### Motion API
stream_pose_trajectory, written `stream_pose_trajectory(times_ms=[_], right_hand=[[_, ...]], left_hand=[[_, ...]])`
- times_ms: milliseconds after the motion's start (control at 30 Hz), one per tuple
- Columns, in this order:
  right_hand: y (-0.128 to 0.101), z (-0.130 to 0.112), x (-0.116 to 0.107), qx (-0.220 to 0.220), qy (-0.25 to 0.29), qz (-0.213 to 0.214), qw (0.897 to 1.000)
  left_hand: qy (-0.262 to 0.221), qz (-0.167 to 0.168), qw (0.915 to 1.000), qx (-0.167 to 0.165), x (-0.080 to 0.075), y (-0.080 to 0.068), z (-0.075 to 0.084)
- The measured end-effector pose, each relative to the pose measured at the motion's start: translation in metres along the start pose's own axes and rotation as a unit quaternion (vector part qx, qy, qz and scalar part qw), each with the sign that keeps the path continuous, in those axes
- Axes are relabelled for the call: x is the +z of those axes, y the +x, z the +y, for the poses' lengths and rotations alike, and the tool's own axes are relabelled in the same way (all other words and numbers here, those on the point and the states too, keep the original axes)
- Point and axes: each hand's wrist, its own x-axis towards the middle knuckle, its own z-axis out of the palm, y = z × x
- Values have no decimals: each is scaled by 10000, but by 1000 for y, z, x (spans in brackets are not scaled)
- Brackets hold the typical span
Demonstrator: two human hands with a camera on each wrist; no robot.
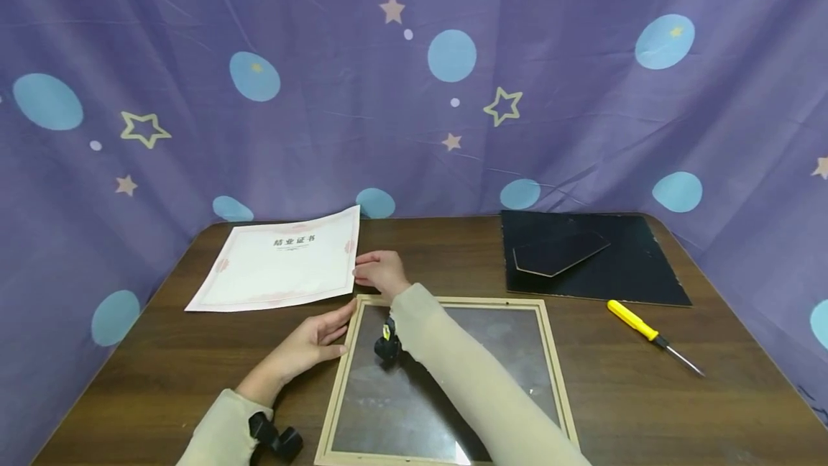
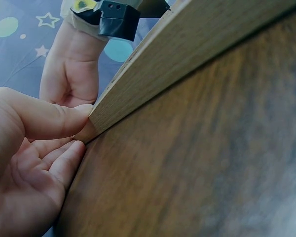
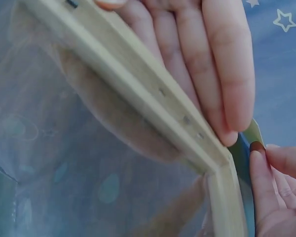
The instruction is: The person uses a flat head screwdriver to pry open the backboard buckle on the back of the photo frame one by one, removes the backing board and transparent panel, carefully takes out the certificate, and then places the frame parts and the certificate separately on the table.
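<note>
A light wooden picture frame (image 1: 558, 372) lies on the table with a clear pane (image 1: 504, 336) in it. My left hand (image 1: 313, 344) rests at its left side near the upper corner; the fingers run along the outer edge and the thumb (image 2: 54, 121) touches the wood. My right hand (image 1: 383, 273) reaches across the frame and pinches the right edge of a white certificate (image 1: 284, 265) with pink ornament. That edge is lifted a little. In the right wrist view, the right hand (image 3: 283, 197) shows past the frame's corner; the paper's grip is partly hidden.
A black backing board (image 1: 637, 257) with a fold-out stand (image 1: 559, 254) lies at the table's back right. In front of it is a yellow-handled screwdriver (image 1: 637, 322), tip pointing to the right. A purple patterned curtain (image 1: 336, 92) hangs behind the brown table (image 1: 129, 394).
</note>
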Motion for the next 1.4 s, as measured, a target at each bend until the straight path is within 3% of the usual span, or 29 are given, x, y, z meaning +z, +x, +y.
stream_pose_trajectory(times_ms=[467,733,900,1067,1400], right_hand=[[3,-5,-12,6,-664,-228,9975],[-3,-14,-30,-100,-568,-463,9973],[-17,-19,-43,-274,-403,-863,9951],[-36,-24,-61,-326,-94,-1013,9943],[-93,-33,-80,-449,405,-1468,9873]], left_hand=[[51,-111,9999,78,5,9,0],[88,-98,9999,17,4,9,4],[72,-123,9998,-152,4,6,4],[37,-140,9998,-116,6,5,2],[69,55,9999,-99,4,1,3]])
